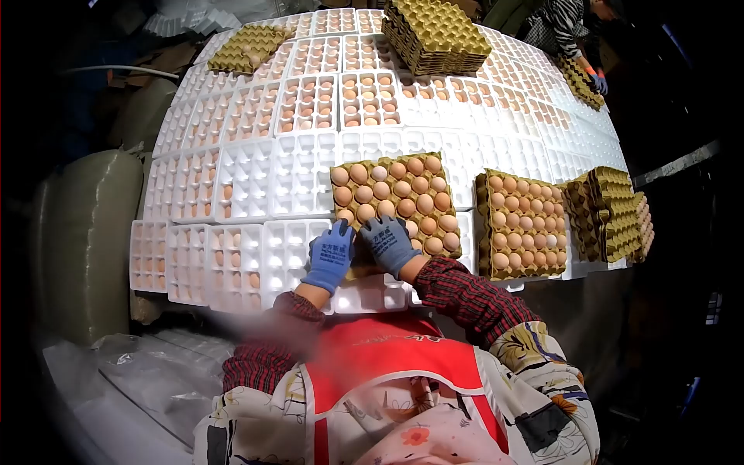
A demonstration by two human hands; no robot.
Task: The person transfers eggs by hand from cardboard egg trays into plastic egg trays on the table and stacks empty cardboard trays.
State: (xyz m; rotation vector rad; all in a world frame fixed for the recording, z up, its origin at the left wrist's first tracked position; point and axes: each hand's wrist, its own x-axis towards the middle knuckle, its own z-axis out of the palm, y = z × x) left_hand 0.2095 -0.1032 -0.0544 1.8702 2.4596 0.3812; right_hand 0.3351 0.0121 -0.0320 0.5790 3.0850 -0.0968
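Observation:
A yellow-brown pulp tray of eggs lies on the white foam trays in front of me. My left hand, in a blue glove, is at the tray's lower left corner, its fingertips at an egg there. Beside it, my right hand, in a grey-blue glove, has its fingers bent over eggs on the tray's lower edge. Whether either hand grips an egg is hidden by the gloves. Just below and left of the tray is a white foam tray with unfilled cups.
Another full egg tray sits to the right, beside stacked pulp trays. Farther back stands a tall stack of pulp trays, with a loose one at the back left. A co-worker's gloved hand touches a pulp tray at the far right.

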